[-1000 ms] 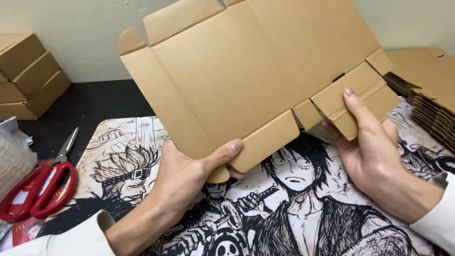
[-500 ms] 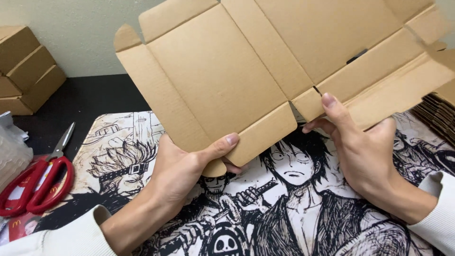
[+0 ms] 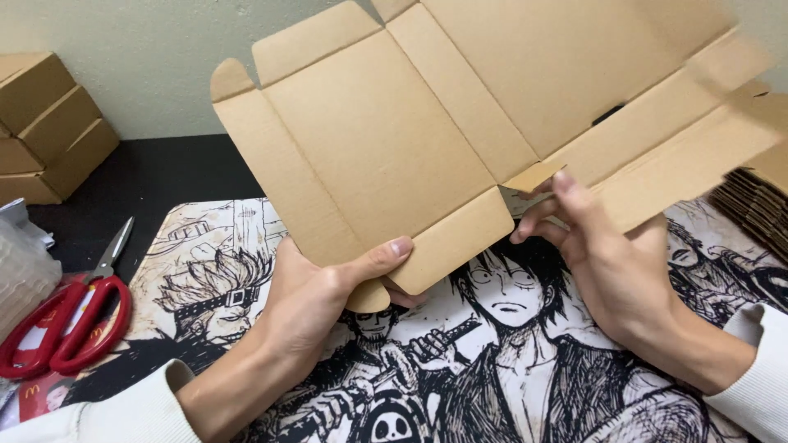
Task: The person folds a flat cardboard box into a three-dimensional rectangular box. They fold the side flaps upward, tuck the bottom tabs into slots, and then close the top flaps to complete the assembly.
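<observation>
The flat cardboard box (image 3: 427, 139), top cut off, slants up-right; left hand (image 3: 316, 299) pinches its near flap, right hand (image 3: 611, 262) fingers grip the side strip.

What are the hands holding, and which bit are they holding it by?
A flat, unfolded cardboard box. The left hand pinches its bottom flap, thumb on top. The right hand grips the small tab near the middle of the lower edge.

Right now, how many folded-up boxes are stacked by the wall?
3, stacked at the far left against the wall: top box, middle box, bottom box. The picture's edge cuts them off, so more may be hidden.
</observation>
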